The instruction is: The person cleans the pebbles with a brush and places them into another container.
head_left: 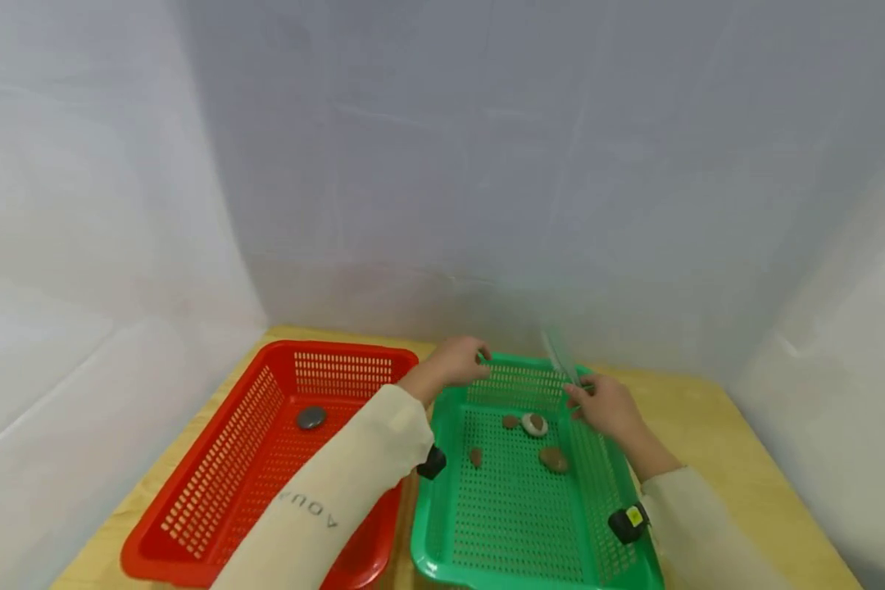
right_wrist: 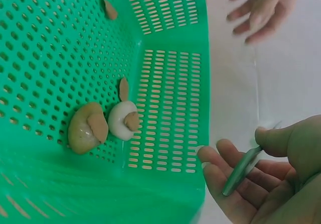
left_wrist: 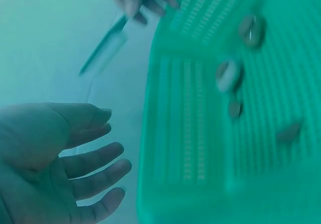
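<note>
In my right hand (head_left: 608,406), thumb and fingers pinch a slim green tool (right_wrist: 243,169) above the far right rim of the green basket (head_left: 519,541). Its far end is blurred in the head view, so I cannot tell its exact kind. Over that basket's far left corner is my left hand (head_left: 459,360), fingers loosely bent around nothing. Inside the green basket lie a white stone (right_wrist: 116,126) with a small brown piece (right_wrist: 131,121) against it and a brownish stone (right_wrist: 80,133) with a flat brown piece (right_wrist: 98,127). Two more brown pieces (head_left: 510,421) lie loose nearby.
To the left stands a red basket (head_left: 143,553) with a dark grey stone (head_left: 311,418) in it. Both baskets sit side by side on a wooden table (head_left: 737,459). Pale sheeting (head_left: 442,164) rises behind and at both sides.
</note>
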The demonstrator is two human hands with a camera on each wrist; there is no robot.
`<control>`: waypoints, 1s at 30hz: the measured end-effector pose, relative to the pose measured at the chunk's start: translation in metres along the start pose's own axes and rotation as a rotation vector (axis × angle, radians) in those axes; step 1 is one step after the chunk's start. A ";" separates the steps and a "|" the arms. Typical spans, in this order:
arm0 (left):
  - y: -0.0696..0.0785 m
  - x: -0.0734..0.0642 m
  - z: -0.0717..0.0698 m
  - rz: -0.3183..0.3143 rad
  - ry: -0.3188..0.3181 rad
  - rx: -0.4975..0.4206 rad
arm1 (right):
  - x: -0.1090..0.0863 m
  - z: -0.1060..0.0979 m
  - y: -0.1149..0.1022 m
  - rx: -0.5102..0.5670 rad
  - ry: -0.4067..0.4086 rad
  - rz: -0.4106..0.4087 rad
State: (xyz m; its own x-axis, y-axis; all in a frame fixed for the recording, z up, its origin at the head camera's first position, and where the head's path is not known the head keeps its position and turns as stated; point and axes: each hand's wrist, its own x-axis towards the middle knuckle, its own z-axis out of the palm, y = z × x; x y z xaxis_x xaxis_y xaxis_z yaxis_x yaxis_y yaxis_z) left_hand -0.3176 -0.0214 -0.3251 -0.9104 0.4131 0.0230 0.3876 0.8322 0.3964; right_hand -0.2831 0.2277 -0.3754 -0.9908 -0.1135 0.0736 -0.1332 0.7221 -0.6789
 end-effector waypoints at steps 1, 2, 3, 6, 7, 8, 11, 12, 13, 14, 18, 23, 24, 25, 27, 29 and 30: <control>0.007 0.005 0.004 0.012 -0.024 -0.005 | 0.001 -0.001 -0.001 0.012 0.000 0.003; 0.013 0.008 0.009 0.014 -0.052 -0.011 | 0.001 -0.002 -0.002 0.024 -0.002 0.006; 0.018 0.012 0.015 0.021 -0.077 -0.014 | 0.001 -0.002 -0.004 0.042 -0.005 0.011; 0.030 0.017 0.039 0.050 -0.136 -0.059 | 0.000 -0.001 -0.005 0.080 -0.012 0.038; 0.032 0.018 0.048 0.056 -0.152 -0.075 | -0.001 0.000 -0.004 0.092 -0.013 0.049; 0.033 0.019 0.058 0.067 -0.162 -0.081 | -0.003 0.000 -0.004 0.099 -0.012 0.059; 0.034 0.019 0.083 0.082 -0.185 -0.087 | -0.005 0.002 -0.002 0.119 -0.004 0.072; 0.034 0.018 0.090 0.075 -0.197 -0.075 | -0.006 0.002 -0.001 0.128 -0.002 0.075; 0.034 0.017 0.096 0.067 -0.209 -0.058 | -0.006 0.002 0.000 0.136 -0.004 0.076; 0.034 0.016 0.101 0.060 -0.216 -0.044 | -0.006 0.003 0.000 0.141 -0.005 0.076; 0.037 0.009 0.119 0.015 -0.263 -0.044 | -0.008 0.007 0.003 0.148 -0.007 0.085; 0.044 0.007 0.140 0.020 -0.285 0.099 | -0.010 0.011 0.007 0.126 -0.009 0.091; 0.045 0.007 0.143 0.027 -0.282 0.149 | -0.009 0.011 0.007 0.127 -0.007 0.090; 0.046 0.008 0.147 0.033 -0.278 0.195 | -0.010 0.011 0.008 0.130 -0.005 0.090; 0.048 0.010 0.152 0.034 -0.267 0.247 | -0.009 0.012 0.010 0.138 0.001 0.088; 0.049 0.012 0.155 0.029 -0.252 0.262 | -0.009 0.013 0.012 0.147 0.004 0.088; 0.049 0.012 0.157 0.028 -0.246 0.258 | -0.009 0.013 0.013 0.151 0.004 0.090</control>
State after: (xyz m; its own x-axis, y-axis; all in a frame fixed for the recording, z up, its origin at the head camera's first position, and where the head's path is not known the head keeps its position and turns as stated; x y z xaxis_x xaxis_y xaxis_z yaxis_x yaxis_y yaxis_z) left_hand -0.2872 0.0828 -0.4498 -0.8491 0.4875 -0.2034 0.4643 0.8724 0.1528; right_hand -0.2755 0.2292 -0.3942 -0.9987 -0.0503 0.0104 -0.0393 0.6187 -0.7846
